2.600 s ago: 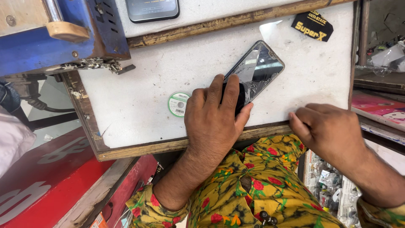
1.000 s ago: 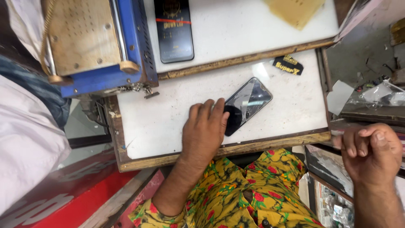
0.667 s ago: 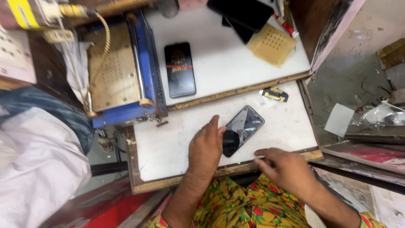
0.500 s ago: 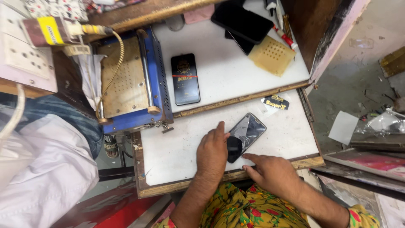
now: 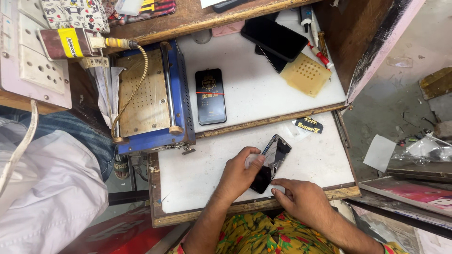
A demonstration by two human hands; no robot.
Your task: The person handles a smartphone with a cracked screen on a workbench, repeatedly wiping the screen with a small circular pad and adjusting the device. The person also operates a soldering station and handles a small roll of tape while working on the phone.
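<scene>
Phone (image 5: 272,160) with cracked glass lies flat and tilted diagonally on the lower white counter (image 5: 197,183), near its front wooden edge.

Surroundings, big to small:
- White cloth bundle (image 5: 42,188) fills the lower left, off the counter, well apart from the phone.
- Blue-framed machine with a perforated tan plate (image 5: 146,99) sits on the upper level at left; its front corner overhangs the lower counter's back-left edge.
- Upper white counter (image 5: 254,89) is one step behind, split off by a wooden lip that runs just behind the phone's top end.
- Wall socket panel (image 5: 28,61) far left.
- Dark tablet-like slab (image 5: 275,40) at the back of the upper level, overlapping another dark slab.
- Black boxed glass pack (image 5: 210,96) lies flat beside the machine.
- Tan perforated pad (image 5: 306,74) at back right.
- Small black label sticker (image 5: 310,126) on the lower counter, near the phone's top right, not touching.

Open room: bare counter to the phone's left and right; front edge close under the hands, right edge drops to the floor.

Left hand (image 5: 238,176) presses flat, fingers curled over the phone's left side and lower end. Right hand (image 5: 301,200) rests at the phone's bottom corner, index fingertip touching its edge, other fingers loosely folded.
</scene>
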